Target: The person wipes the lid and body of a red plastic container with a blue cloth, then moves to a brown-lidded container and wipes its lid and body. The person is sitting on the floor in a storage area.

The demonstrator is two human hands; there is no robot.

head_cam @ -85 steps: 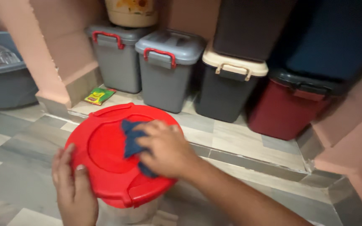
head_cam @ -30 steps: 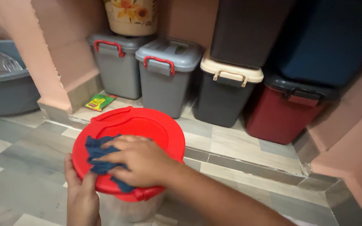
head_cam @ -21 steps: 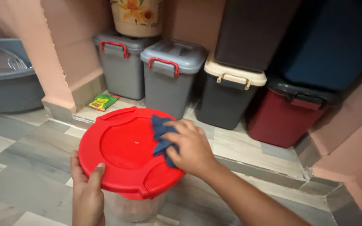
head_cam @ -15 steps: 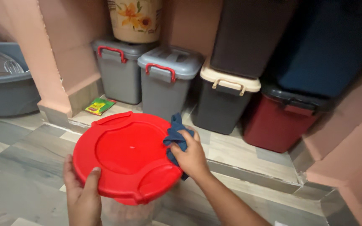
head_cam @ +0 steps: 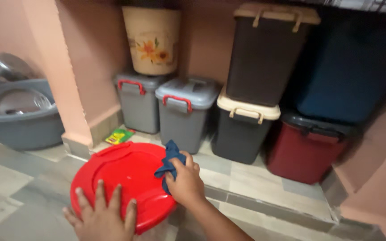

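The dark blue cloth [head_cam: 168, 161] has travelled from the middle of the red lid [head_cam: 121, 180] to its right rim, so the wiping now works the edge. The right hand [head_cam: 185, 184] bunches the cloth in closed fingers; the left hand [head_cam: 103, 216] lies open, pressing the lid's near edge on its container on the tiled floor [head_cam: 10, 187].

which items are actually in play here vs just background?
In play: red lid, blue cloth, right hand, left hand.
Lying about: grey bins, black bins, maroon bin, grey basin, green packet.
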